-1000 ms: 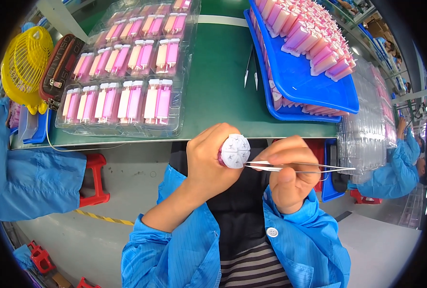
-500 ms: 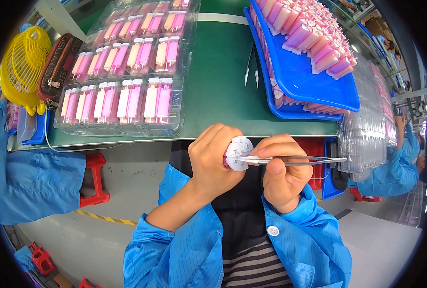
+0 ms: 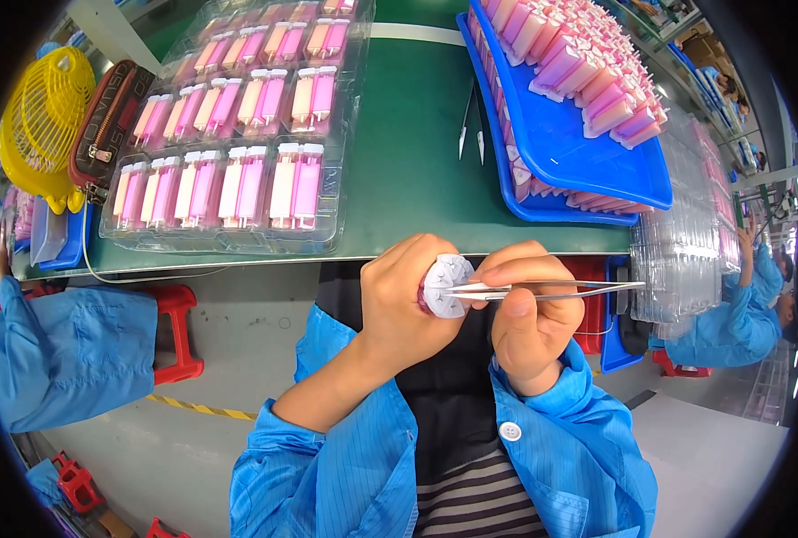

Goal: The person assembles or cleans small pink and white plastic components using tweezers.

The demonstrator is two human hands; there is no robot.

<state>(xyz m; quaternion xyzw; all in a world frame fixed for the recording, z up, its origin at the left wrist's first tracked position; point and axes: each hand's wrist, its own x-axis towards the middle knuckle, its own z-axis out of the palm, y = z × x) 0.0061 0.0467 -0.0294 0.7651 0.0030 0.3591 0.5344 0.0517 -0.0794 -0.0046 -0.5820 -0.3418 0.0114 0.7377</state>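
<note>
Just off the bench's front edge, my left hand (image 3: 405,300) is closed around a small piece with a round, white, folded top (image 3: 447,285). A dark pink edge shows beside my fingers; the rest of the piece is hidden in the fist. Pinched in my right hand (image 3: 532,309) is a pair of metal tweezers (image 3: 587,289). Their white tips point left and lie against the white folds, slightly apart. Whether the tips grip a fold, I cannot tell.
Clear plastic trays (image 3: 224,240) of pink and cream pieces stand on the green bench (image 3: 408,152), left. Blue trays (image 3: 587,175) with more pieces are at right, beside another pair of tweezers (image 3: 464,134). A yellow fan (image 3: 47,125), dark pouch (image 3: 112,125) and stacked clear trays (image 3: 677,233) flank these. Co-workers sit both sides.
The tweezer tips have spread a little and shifted slightly on the white folds. My left hand keeps its hold. At far left, the co-worker's arm and hand have come into view.
</note>
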